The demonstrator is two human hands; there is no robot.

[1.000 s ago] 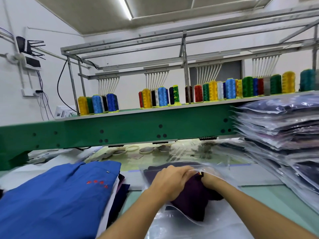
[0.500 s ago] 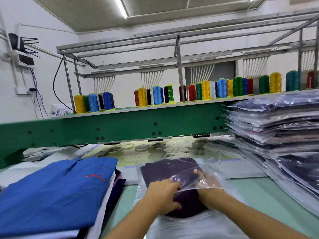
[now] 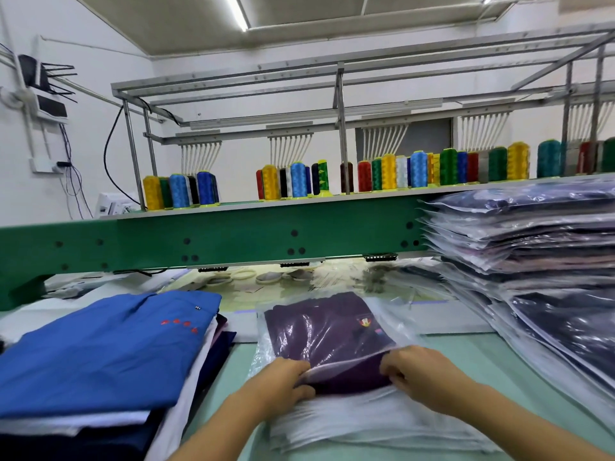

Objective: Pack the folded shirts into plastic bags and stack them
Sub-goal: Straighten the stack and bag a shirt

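Purple shirt (image 3: 332,331), folded flat with a small crest, lies almost wholly inside a clear bag (image 3: 396,319); its near edge shows at the bag's open mouth; empty bags (image 3: 366,424) lie beneath; right, a tall stack (image 3: 532,247) of bagged dark shirts; left, an unbagged pile (image 3: 100,354), blue on top.

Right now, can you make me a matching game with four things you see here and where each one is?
Things
1. purple shirt
2. blue shirt
3. stack of bagged shirts
4. thread spools

Places
A. on the shelf above the green beam
B. at the far right
C. mostly inside the clear bag, its open end held by the left hand and right hand
D. on top of the pile at the left

Pairs: 1-C, 2-D, 3-B, 4-A
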